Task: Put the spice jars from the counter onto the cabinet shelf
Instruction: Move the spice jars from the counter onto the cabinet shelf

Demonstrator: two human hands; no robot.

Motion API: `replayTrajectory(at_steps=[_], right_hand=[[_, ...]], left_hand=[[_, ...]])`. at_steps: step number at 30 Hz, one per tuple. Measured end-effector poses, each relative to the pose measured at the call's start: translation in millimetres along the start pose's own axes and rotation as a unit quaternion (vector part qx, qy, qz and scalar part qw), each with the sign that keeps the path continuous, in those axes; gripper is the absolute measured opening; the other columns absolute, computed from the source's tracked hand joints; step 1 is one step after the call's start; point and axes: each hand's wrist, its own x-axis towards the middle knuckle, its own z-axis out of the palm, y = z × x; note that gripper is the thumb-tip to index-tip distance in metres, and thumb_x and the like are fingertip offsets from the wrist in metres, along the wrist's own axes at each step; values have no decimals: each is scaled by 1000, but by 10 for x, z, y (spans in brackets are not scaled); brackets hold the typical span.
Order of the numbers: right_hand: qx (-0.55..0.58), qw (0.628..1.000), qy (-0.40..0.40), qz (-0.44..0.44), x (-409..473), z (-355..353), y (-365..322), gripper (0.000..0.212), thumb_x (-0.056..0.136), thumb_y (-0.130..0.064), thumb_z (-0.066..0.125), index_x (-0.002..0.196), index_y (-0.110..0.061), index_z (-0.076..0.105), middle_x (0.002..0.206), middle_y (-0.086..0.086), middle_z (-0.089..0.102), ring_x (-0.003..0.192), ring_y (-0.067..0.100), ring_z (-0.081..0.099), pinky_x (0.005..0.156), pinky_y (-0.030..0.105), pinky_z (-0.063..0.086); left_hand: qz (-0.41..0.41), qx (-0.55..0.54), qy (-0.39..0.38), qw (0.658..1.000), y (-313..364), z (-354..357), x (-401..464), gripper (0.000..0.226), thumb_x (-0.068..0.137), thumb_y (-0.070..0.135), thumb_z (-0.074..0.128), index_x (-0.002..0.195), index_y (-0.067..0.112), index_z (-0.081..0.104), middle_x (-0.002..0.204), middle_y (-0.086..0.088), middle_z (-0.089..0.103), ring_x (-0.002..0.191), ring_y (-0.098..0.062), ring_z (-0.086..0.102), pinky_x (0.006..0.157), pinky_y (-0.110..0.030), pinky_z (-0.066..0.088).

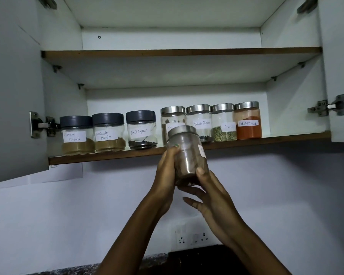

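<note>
- Jar (187, 155) with a steel lid and brown contents is held tilted in mid-air, just below and in front of the lower shelf (107, 155) of the open cabinet; it overlaps the steel-lidded jar (172, 124) standing behind it.
- Left hand (167, 173) wraps the jar's left side, its fingers curled around the glass. Right hand (211, 195) supports the base, with the thumb pressed on the lower wall and the fingers spread beneath.
- Shelf occupancy: seven jars stand in one row. Three grey-lidded jars, Garam Masala (76, 135), Coriander Powder (108, 133) and Black Pepper (141, 132), sit at left; four steel-lidded jars follow, ending with Red Chilli Powder (247, 121).
- Collision risk: the lid may strike the shelf edge if the jar moves inward before it is lifted clear of that edge.
- Knock-over risk: the steel-lidded jars stand touching or nearly so. Inserting the jar there could topple a neighbour or push it off the front edge.
- Placement judgement: the open span right of the Red Chilli Powder jar appears the safer destination.
- Slip risk: smooth glass held tilted may slide when one hand lets go.
- Overhang risk: a base set partly over the front edge leaves the jar liable to tip out.
</note>
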Motion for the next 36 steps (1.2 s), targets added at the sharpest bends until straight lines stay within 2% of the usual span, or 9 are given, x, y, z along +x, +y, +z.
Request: replayTrajectory(at_steps=[6,10,13,16,18,22,25,31,36], right_hand=[[-169,976,94,-96,36,-110,-16,79,66,-57,70,135,-44,33,116,-25,56,100,-7,60,80,16,50],[-266,940,143,-161,107,-323,-61,93,64,-51,66,144,-34,24,134,-18,42,113,-8,48,90,13,43],[-312,922,134,-189,87,-450,-82,95,64,-53,66,145,-33,22,140,-17,36,123,-3,42,96,16,42],[-327,912,150,-196,144,-831,-241,96,63,-52,66,146,-30,21,143,-12,37,127,2,42,98,18,42],[-333,899,181,-220,204,-1187,-399,95,66,-45,69,146,-28,22,142,-7,38,126,5,44,98,21,44],[-337,893,209,-212,220,-1474,-503,91,68,-43,68,146,-28,22,140,-1,41,126,14,45,102,38,45],[-354,884,216,-213,318,-1822,-652,90,69,-40,68,145,-27,23,142,-1,39,129,14,42,104,40,42],[-385,867,192,-253,722,-2423,-1024,79,78,-15,70,139,-25,21,140,2,37,127,13,40,93,18,41],[-402,860,191,-249,1013,-2713,-1081,78,82,-10,69,143,-13,19,141,11,35,131,22,38,98,26,38]], left_hand=[[47,29,-27,998,-82,144,78,40,99,38,37,136,25,44,121,-1,66,104,-16,67,72,-22,56],[63,66,-53,994,-166,330,144,42,100,40,32,142,33,35,131,6,59,113,-6,60,83,-18,52],[68,70,-51,994,-211,459,93,46,100,41,31,145,35,28,131,12,56,107,8,58,77,-7,49],[98,139,-44,984,-335,825,221,60,97,44,37,149,41,7,152,12,26,126,4,39,89,-6,38],[124,190,-63,972,-445,1182,272,70,96,44,43,148,41,-5,154,18,10,126,6,27,87,0,32],[173,246,-100,948,-670,1495,199,82,92,49,46,145,44,-17,157,21,-3,138,2,16,109,-19,25],[181,275,-90,940,-804,1811,395,83,91,52,44,142,46,-21,158,20,-5,145,-6,11,117,-31,22],[214,286,-75,931,-819,2440,903,85,94,49,44,145,35,-22,159,13,-13,146,-10,5,118,-31,19],[267,342,-53,900,-852,2673,1229,84,95,46,43,147,28,-20,156,11,-22,142,-3,-12,116,-26,4]])
